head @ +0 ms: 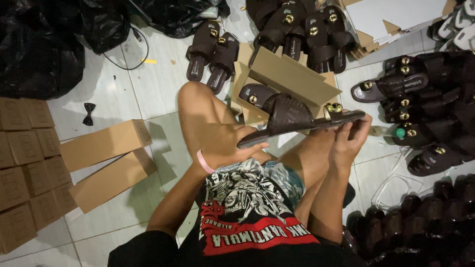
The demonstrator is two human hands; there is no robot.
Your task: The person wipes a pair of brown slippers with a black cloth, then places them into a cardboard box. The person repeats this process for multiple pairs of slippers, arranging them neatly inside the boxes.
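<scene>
Holding a dark brown sandal point(297, 120) level above the knees, the person sits on the white tiled floor point(104, 104). The left hand point(232, 143) curls its fingers around the heel end of the sole, thumb on the edge; the right hand point(349, 141) pinches the toe end, fingers closed on the thin rim just below the brass stud point(334, 107). The sandal has a broad woven strap across the middle and a flat sole that looks stiff enough to stay straight when gripped only at its two ends. It seems light, and the sole edges look like the surest places to hold, since the strap would likely flex. A second matching sandal point(257, 95) lies just behind it on a flat cardboard sheet point(292, 74). More pairs point(297, 24) lie beyond, folded brown shoeboxes point(106, 143) rest at the left, and a pile of sandals point(425, 99) sits at the right.
</scene>
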